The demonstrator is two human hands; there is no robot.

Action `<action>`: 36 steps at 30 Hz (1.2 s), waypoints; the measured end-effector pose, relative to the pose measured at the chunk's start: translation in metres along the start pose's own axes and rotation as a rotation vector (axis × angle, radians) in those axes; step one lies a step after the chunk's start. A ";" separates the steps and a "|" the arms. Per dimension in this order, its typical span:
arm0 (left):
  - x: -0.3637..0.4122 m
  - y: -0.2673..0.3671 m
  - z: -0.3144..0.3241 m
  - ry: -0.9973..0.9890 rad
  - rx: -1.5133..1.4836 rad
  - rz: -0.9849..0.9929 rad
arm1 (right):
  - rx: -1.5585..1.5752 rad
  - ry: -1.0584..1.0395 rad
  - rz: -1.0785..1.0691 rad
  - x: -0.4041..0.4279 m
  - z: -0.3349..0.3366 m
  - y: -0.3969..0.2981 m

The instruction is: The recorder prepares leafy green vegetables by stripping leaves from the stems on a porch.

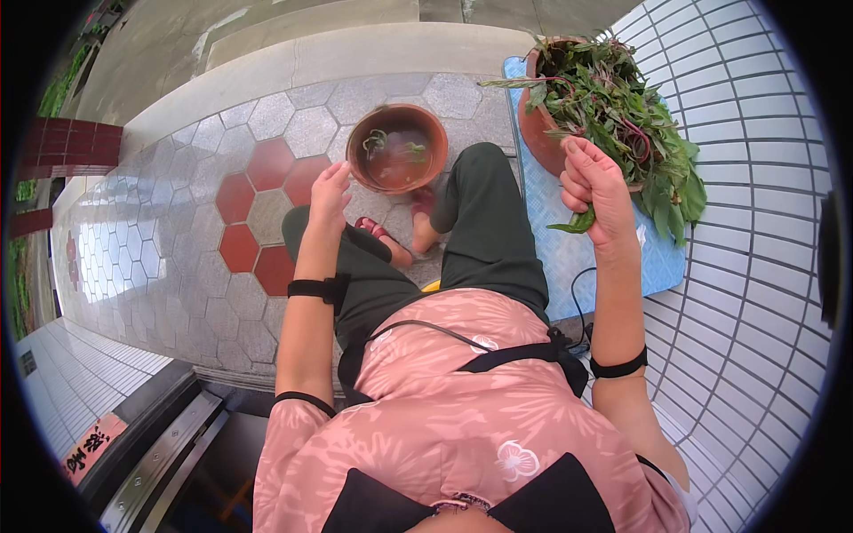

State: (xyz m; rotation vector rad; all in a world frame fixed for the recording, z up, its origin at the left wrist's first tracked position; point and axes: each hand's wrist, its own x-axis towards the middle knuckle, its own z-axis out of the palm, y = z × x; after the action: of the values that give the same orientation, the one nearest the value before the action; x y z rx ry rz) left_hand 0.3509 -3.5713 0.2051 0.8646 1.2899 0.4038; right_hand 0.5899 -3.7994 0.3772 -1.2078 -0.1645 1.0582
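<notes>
My right hand (590,180) is raised with thumb and forefinger pinched together. A green leaf (574,222) sticks out from under its curled fingers. Just beyond it stands a reddish-brown basin (541,136) heaped with leafy greens (600,100), some with purple-red stems. My left hand (331,193) is at the near left side of a smaller round brown basin (433,130); its fingers are loosely bent and apart, and I see nothing in them. Whether it touches the rim I cannot tell. Liquid and a few green pieces (414,150) are inside that small basin.
A blue patterned board or mat (563,266) lies under the large basin, beside a white tiled wall (746,166). Hexagonal grey and red floor tiles (243,250) spread to the left. My knees (490,173) flank the small basin. A black cable (576,293) runs by my right hip.
</notes>
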 end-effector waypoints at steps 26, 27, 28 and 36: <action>0.004 -0.075 -0.094 -0.201 -0.367 0.138 | -1.338 0.613 0.070 -0.025 -0.196 0.100; 0.003 -0.075 -0.093 -0.206 -0.367 0.142 | -1.285 0.621 -0.039 -0.023 -0.197 0.105; 0.002 -0.075 -0.093 -0.211 -0.369 0.146 | -1.230 0.628 -0.146 -0.023 -0.200 0.108; 0.002 -0.074 -0.093 -0.206 -0.372 0.159 | -1.148 0.834 -0.454 -0.018 -0.188 0.058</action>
State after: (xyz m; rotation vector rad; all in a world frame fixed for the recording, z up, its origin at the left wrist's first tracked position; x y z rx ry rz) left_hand 0.2495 -3.5867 0.1457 0.6741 0.9211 0.6408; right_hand 0.6622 -3.9414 0.2611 -2.3890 -0.3900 -0.0991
